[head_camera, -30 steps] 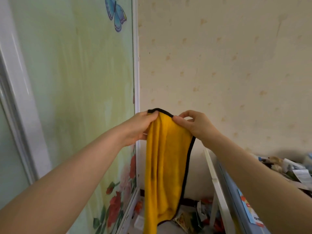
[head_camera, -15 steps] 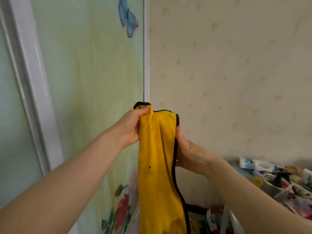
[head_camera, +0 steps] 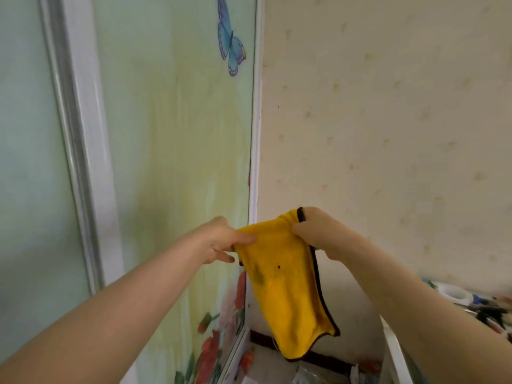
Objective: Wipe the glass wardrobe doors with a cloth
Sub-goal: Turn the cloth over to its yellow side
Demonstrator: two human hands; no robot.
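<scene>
Both hands hold a yellow cloth (head_camera: 288,286) up in front of the corner where the wardrobe meets the wall. The left hand (head_camera: 219,241) pinches the cloth's upper left edge between thumb and fingers. The right hand (head_camera: 318,234) has its fingers curled round the upper right corner, where the cloth's dark trim loops over the top of the hand. Between the two hands the top edge of the cloth is bunched and slightly slack, and the rest hangs down freely, narrowing to a rounded lower end edged in the same dark trim. A few dark smudges and a small dark speck show on the yellow face.

The cloth hangs just to the right of the glass wardrobe door (head_camera: 177,151); whether it touches the glass cannot be told. The door is pale green and printed with a blue butterfly (head_camera: 230,48) near the top and red and pink flowers (head_camera: 221,328) at the bottom. A white frame (head_camera: 256,120) borders its right edge, and a wider white and grey upright (head_camera: 83,162) separates it from a second glass panel (head_camera: 25,162) on the far left.

To the right stands a cream wallpapered wall (head_camera: 388,120) with faint tan motifs. At the lower right, a cluttered surface (head_camera: 393,353) with a white edge carries assorted small items, too blurred to name.
</scene>
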